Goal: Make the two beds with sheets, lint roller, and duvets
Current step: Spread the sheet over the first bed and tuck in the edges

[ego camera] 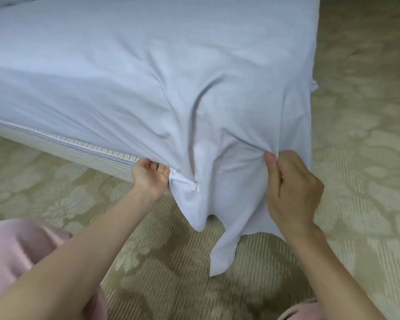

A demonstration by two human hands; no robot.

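Observation:
A pale blue-white sheet (148, 77) covers the bed and hangs over its near corner in loose folds down to the floor. My left hand (149, 175) grips the sheet's edge at the corner, palm up, fingers curled under the cloth beside the mattress. My right hand (291, 190) pinches a fold of the hanging sheet between thumb and fingers, to the right of the corner. The striped side of the mattress (62, 146) shows bare at the left, below the sheet's edge.
Beige patterned carpet (360, 158) surrounds the bed on the right and in front. My knees in pink cloth (16, 250) are at the lower left, close to the bed's corner. A bit of a pillow (19, 1) shows at the top left.

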